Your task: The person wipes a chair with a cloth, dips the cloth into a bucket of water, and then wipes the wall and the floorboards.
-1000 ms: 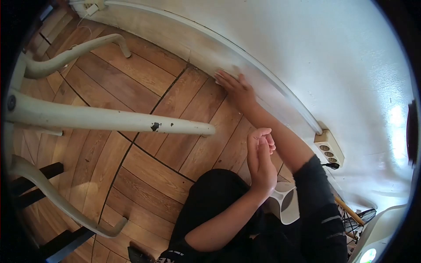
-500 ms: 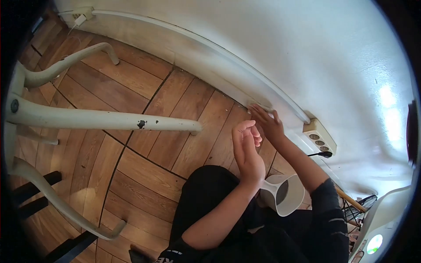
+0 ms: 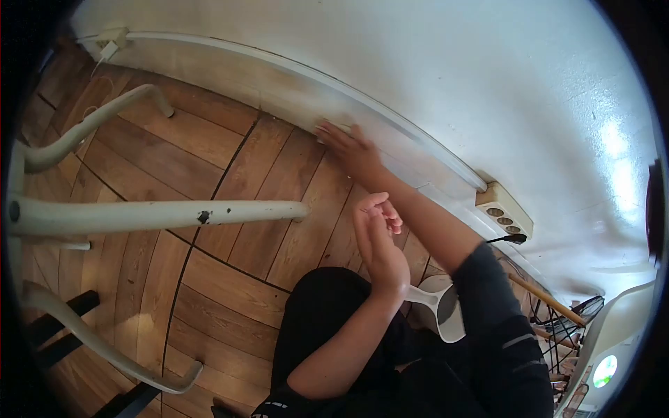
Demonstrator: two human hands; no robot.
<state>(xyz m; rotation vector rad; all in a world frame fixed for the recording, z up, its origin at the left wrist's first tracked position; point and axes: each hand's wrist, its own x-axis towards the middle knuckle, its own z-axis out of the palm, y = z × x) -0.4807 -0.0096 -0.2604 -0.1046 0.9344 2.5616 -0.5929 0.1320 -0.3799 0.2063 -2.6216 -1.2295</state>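
Observation:
My right hand (image 3: 354, 152) presses low on the wall, near where it meets the floor. Its fingers are stretched over a small white piece (image 3: 341, 128), mostly hidden; I cannot make out what it is. Closer to me, my left hand (image 3: 380, 240) is raised above my knee with its fingers loosely curled in, and nothing shows in it. A white dipper (image 3: 449, 317) with a handle is beside my left wrist. The handle's end passes out of sight at the wrist, and my right sleeve covers part of the cup.
A pale metal chair base (image 3: 153, 214) with chipped paint spreads over the wooden-look floor (image 3: 216, 268) at left. On the wall are a socket strip (image 3: 505, 212) with a black plug (image 3: 514, 238) and a cable channel (image 3: 334, 82). A pale appliance (image 3: 620, 348) stands at lower right.
My right hand has slid left along the wall's foot, away from the socket strip, with the white piece under it. My left hand stays curled, and the right sleeve now covers more of the dipper.

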